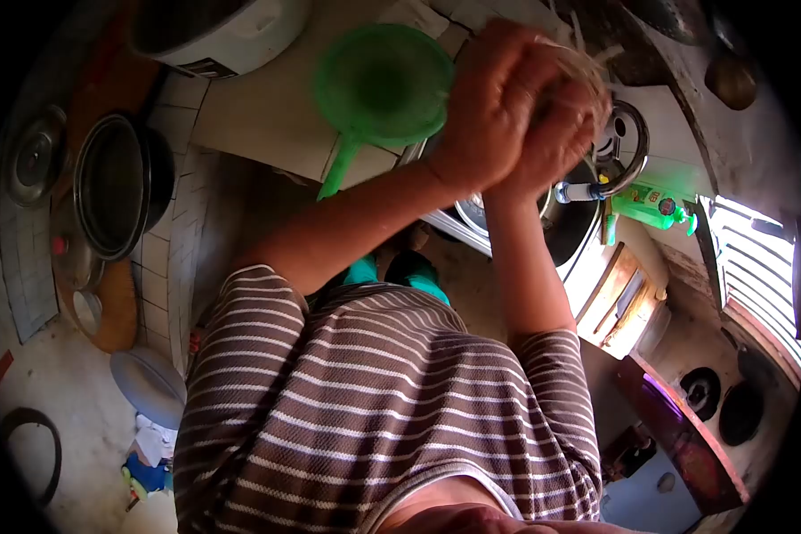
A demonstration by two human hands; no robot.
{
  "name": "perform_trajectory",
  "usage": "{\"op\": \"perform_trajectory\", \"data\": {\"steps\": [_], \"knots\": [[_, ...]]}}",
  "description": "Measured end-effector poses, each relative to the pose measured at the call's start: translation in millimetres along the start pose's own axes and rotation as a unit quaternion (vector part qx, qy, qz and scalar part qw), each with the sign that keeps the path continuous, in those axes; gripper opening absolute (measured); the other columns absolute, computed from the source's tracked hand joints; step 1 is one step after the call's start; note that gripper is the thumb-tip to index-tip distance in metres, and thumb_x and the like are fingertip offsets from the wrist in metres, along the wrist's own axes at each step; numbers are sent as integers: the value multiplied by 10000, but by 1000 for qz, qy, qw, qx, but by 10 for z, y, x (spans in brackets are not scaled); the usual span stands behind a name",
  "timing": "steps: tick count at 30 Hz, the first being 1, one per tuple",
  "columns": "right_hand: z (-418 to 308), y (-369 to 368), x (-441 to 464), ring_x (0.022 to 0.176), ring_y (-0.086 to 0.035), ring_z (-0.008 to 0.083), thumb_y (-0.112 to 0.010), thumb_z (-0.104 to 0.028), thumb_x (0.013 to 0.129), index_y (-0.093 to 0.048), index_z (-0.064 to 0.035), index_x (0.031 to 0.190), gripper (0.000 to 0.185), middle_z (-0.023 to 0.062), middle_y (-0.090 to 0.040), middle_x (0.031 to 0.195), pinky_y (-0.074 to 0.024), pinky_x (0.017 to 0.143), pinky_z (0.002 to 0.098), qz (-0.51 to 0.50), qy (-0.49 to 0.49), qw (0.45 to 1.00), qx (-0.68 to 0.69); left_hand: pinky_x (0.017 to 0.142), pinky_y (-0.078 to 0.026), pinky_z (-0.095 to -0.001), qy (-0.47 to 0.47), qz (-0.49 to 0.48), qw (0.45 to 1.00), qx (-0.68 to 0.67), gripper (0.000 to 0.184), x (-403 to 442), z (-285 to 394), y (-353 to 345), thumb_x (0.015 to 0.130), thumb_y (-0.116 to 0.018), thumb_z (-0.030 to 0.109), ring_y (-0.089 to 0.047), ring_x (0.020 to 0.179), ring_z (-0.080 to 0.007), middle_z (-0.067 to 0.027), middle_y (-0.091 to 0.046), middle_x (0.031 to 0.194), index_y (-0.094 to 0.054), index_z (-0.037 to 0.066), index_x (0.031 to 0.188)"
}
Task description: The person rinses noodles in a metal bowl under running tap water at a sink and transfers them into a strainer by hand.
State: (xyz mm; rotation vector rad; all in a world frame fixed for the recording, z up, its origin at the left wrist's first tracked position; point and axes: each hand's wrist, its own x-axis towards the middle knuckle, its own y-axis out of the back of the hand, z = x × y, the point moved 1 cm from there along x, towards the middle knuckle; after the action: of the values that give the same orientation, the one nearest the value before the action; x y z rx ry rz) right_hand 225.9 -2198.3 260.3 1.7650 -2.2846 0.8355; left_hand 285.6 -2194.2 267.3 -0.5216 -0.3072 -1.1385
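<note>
My left hand (498,107) and my right hand (565,125) are raised and pressed together above the sink area, fingers curled around each other. At the far side of the fingers there is something pale and stringy, blurred, that I cannot make out. Left of the hands, a green strainer (384,84) lies on the counter, its handle pointing towards me. The curved metal faucet (636,147) stands just right of my right hand. Part of the sink's metal rim (458,227) shows below my wrists, and the hands and forearms hide much of the basin.
A green soap bottle (651,206) stands beside the faucet, near a bright slatted window (761,267). A white pot (231,40) is at the upper left; a dark pot (116,187) sits further left. A wooden board (621,303) leans at the right. Stove burners (701,392) lie lower right.
</note>
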Motion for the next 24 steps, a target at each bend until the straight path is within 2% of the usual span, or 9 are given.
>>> {"op": "perform_trajectory", "data": {"steps": [3, 5, 7, 9, 10, 12, 18, 22, 24], "knots": [[304, -303, 22, 885, -508, 172, -426, -177, 941, -536, -46, 995, 180, 67, -542, 962, -394, 818, 313, -83, 88, 976, -182, 775, -415, -364, -82, 7, 995, 50, 153, 271, -189, 382, 849, -528, 88, -523, 864, -325, -144, -534, 937, -542, 33, 991], [632, -405, -100, 884, -504, 176, -433, -187, 938, -503, -36, 1056, 204, 74, -534, 961, -397, 809, 305, -132, -33, 990, -25, 817, -419, -294, 10, 28, 999, 37, 195, 265, -448, 613, 966, -419, 186, -517, 902, -184, -75, -527, 959, -506, 25, 1033], [978, -368, -239, 833, -501, 117, -487, -186, 928, -428, -10, 1185, 318, 82, -544, 969, -437, 726, 256, -159, -134, 977, -53, 819, -420, -328, 48, 44, 995, 80, 176, 182, -821, 829, 903, -468, 133, -525, 912, -256, -115, -537, 982, -528, 29, 1030], [1304, -309, -327, 860, -559, 197, -507, -141, 884, -414, -4, 1221, 376, 143, -569, 992, -460, 752, 305, -228, -128, 953, -155, 821, -420, -362, 92, 60, 986, 121, 198, 39, -1253, 1087, 839, -516, 80, -533, 922, -327, -154, -548, 1004, -549, 32, 1028], [1479, -234, -358, 860, -559, 197, -507, -141, 884, -414, -4, 1221, 376, 143, -569, 992, -460, 752, 305, -228, -130, 952, -158, 852, -413, -341, 87, -10, 974, 208, 235, -23, -1465, 1245, 846, -509, 89, -526, 968, -300, -142, -547, 1033, -543, 34, 1072], [1721, -71, -416, 911, -579, 334, -521, -92, 817, -446, 4, 1218, 419, 211, -571, 1046, -469, 793, 390, -374, 62, 858, -346, 927, -390, -343, 96, -136, 928, 335, 326, -149, -1654, 1515, 829, -517, 72, -499, 1082, -293, -152, -536, 1119, -539, 39, 1153], [1436, 50, -390, 969, -538, 385, -554, -81, 764, -571, -73, 1116, 353, 177, -588, 1032, -445, 835, 456, -427, -76, 780, -451, 913, -408, -384, 122, -248, 880, 387, 338, -185, -1372, 1751, 831, -525, 31, -509, 1080, -315, -128, -555, 1130, -563, 108, 1157], [1278, 88, -469, 967, -560, 342, -555, -41, 795, -621, -104, 1042, 263, 151, -589, 1046, -464, 807, 399, -393, 79, 831, -385, 821, -458, -402, 101, -233, 872, 419, 298, -161, -1098, 1605, 808, -540, 29, -557, 967, -332, -152, -588, 1054, -571, 53, 1103], [1328, 242, -611, 956, -560, 338, -562, -35, 790, -621, -100, 1036, 261, 144, -592, 1034, -463, 807, 396, -363, 51, 852, -373, 784, -464, -396, -19, -180, 870, 458, 245, -211, -1127, 1502, 822, -538, 31, -573, 914, -315, -123, -609, 988, -595, 69, 1057]]}}
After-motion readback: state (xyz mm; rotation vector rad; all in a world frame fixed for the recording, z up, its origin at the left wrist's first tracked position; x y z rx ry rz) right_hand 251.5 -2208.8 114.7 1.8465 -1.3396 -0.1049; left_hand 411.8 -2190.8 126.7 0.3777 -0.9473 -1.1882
